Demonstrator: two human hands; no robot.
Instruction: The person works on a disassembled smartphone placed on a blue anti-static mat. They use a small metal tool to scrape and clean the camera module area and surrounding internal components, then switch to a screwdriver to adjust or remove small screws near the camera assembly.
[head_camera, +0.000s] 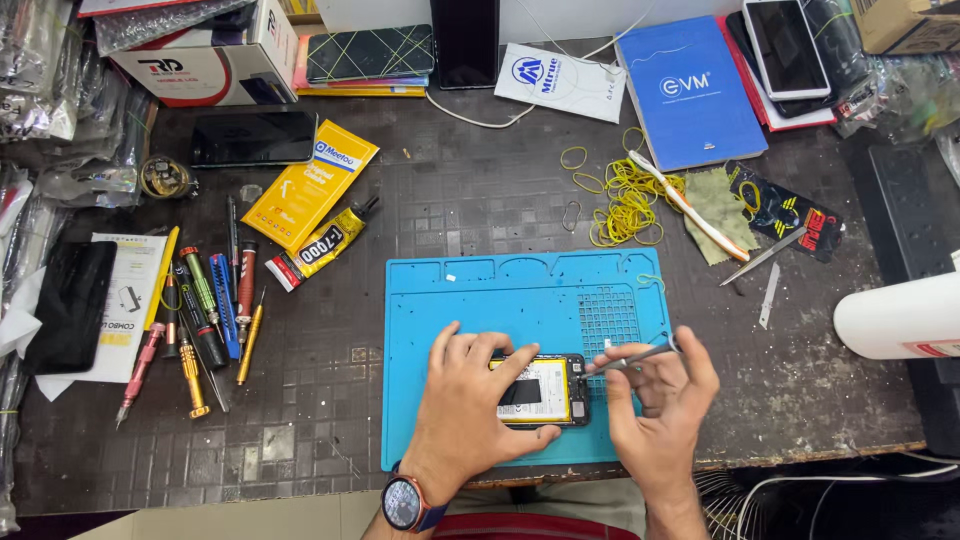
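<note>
Left hand (470, 400) lies flat, fingers spread, pressing an opened phone (545, 390) onto the blue mat (450, 300); it pins rather than grips. The phone sits at the mat's 5 o'clock corner, back off, yellow insides showing. Right hand (655, 400) is loosely curled, thumb and forefinger pinched on tweezers (630, 357), whose tips meet the phone's 3 o'clock edge.

Risks, as I judge them: the tips could slip and gouge the board if the pressing hand eases off. Any small part lifted could drop into the mat's grid holes (608, 320). Loose rubber bands (625, 205) at 12 o'clock and screwdrivers (205, 315) at 9 o'clock lie well apart.
</note>
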